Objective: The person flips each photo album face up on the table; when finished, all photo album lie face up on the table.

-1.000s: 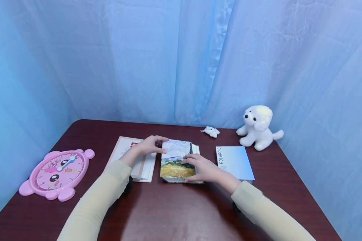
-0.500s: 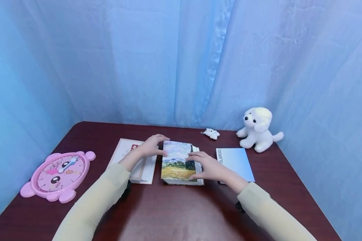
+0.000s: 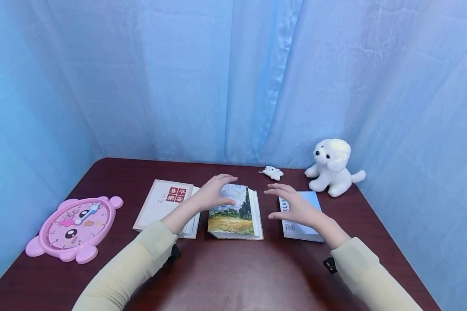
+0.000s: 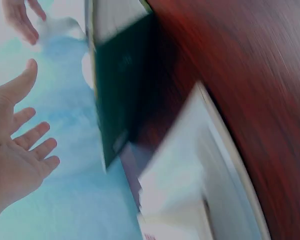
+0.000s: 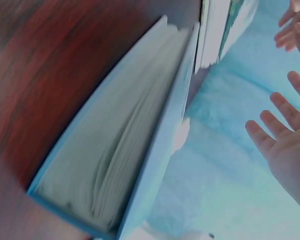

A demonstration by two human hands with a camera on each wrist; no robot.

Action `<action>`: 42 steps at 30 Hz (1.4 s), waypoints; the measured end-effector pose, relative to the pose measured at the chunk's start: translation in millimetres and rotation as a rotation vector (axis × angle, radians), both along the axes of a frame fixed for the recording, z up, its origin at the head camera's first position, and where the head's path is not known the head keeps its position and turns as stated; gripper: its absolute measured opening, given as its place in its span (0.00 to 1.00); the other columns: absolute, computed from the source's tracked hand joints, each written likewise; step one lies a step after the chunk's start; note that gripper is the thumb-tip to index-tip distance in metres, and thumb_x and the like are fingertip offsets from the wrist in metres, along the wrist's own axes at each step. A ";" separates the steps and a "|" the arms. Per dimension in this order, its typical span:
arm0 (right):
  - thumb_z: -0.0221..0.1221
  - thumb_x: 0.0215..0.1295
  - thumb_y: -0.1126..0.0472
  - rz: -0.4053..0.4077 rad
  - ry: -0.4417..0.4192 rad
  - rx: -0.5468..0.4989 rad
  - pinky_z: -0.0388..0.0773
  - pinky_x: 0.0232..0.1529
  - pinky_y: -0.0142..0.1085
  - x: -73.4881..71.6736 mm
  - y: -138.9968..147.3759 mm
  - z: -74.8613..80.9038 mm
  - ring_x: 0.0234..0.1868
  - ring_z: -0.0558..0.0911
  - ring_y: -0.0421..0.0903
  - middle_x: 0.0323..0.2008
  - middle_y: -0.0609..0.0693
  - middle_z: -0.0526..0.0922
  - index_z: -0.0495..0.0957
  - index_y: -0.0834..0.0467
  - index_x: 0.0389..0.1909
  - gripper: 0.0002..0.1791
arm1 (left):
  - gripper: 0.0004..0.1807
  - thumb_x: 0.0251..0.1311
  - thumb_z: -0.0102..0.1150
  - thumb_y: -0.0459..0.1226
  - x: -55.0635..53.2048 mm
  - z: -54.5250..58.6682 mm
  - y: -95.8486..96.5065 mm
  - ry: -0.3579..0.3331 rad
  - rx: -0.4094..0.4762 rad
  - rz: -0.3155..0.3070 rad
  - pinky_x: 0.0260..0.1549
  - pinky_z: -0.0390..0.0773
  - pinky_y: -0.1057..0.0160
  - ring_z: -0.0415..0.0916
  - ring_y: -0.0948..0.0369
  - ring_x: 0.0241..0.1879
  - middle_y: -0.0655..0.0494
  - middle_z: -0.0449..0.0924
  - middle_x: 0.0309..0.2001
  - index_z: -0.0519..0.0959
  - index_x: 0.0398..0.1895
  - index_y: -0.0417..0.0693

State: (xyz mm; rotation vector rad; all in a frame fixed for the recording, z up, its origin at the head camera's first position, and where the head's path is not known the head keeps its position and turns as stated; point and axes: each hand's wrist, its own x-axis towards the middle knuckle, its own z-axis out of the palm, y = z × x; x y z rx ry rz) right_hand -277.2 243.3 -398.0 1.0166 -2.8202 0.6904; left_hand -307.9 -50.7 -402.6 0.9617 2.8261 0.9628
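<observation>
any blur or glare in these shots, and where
Head view: fairly crisp, with pale glare on the near tabletop; left wrist view: the white book and tabletop smeared; right wrist view: the blue book somewhat soft, the curtain pale and washed out.

Pale blue drapes [image 3: 179, 86] are hanging across the back and continuing along both sides of a dark reddish-brown surface [image 3: 233, 274]. Toward the middle of the back, vertical folds [image 3: 249, 116] are running down, and a shinier strip [image 3: 289, 39] is catching light near the top. The left-hand cloth [image 3: 27, 108] is showing a stronger turquoise, while lavender tints are washing over the upper right. Faint creases are crossing the fabric. The surface is reaching back to the drapes, its far left corner rounding off. Soft light is leaving a pale sheen on its glossy near part, and streaky grain is showing in both wrist views.
</observation>
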 end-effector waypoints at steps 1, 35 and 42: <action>0.69 0.52 0.49 -0.008 -0.003 -0.007 0.67 0.59 0.56 -0.1 3.9 1.3 0.68 0.61 0.56 0.66 0.54 0.65 0.71 0.54 0.62 0.36 | 0.40 0.52 0.69 0.44 2.1 0.7 4.9 0.000 0.007 -0.007 0.64 0.61 0.48 0.57 0.48 0.68 0.45 0.62 0.67 0.65 0.68 0.44; 0.68 0.51 0.43 -0.275 -0.061 -0.010 0.65 0.57 0.60 -0.6 139.1 -33.0 0.64 0.65 0.63 0.66 0.59 0.65 0.62 0.56 0.69 0.46 | 0.49 0.52 0.68 0.49 21.4 -39.6 115.5 -0.131 -0.113 -0.190 0.69 0.52 0.58 0.44 0.54 0.73 0.49 0.52 0.73 0.54 0.73 0.48; 0.67 0.51 0.42 -0.285 -0.135 -0.004 0.66 0.56 0.61 -2.5 150.7 -44.4 0.62 0.67 0.66 0.65 0.62 0.65 0.62 0.56 0.68 0.46 | 0.48 0.51 0.68 0.50 18.9 -45.4 124.5 -0.114 -0.205 -0.217 0.69 0.52 0.61 0.45 0.52 0.73 0.48 0.54 0.72 0.55 0.73 0.47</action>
